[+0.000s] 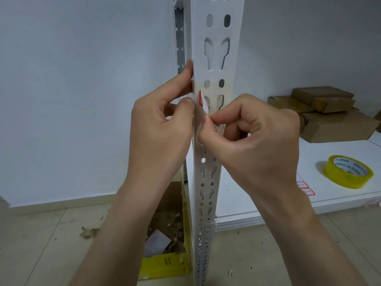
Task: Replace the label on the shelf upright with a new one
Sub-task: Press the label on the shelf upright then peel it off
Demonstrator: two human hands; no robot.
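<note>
The fingers [208, 121] of your right hand [257, 145] are pressed together in a pinch. Thumb and forefinger nip the loose lower tip of the label [203, 102], and the other fingers curl into the palm. The label (white, with a red border) is partly lifted. Its peeled part curls off the front face of the upright [216, 48], close to the upright's left edge. Your left hand [158, 129] grips that left edge, forefinger hooked on it higher up and thumb pressed to the front just beside the label.

The upright is white, slotted and vertical, and it runs down to the floor [41, 234]. To its right lies the low white shelf [268, 195]. A roll of yellowish clear tape [348, 174] lies flat near the shelf's front edge. A sheet of red-bordered labels [306, 188] lies by that same edge, between the roll and your right wrist. Brown cardboard boxes [329, 114] are piled toward the shelf's back right corner. Left of the upright, a yellow box [165, 263] holding scraps sits on the floor.
</note>
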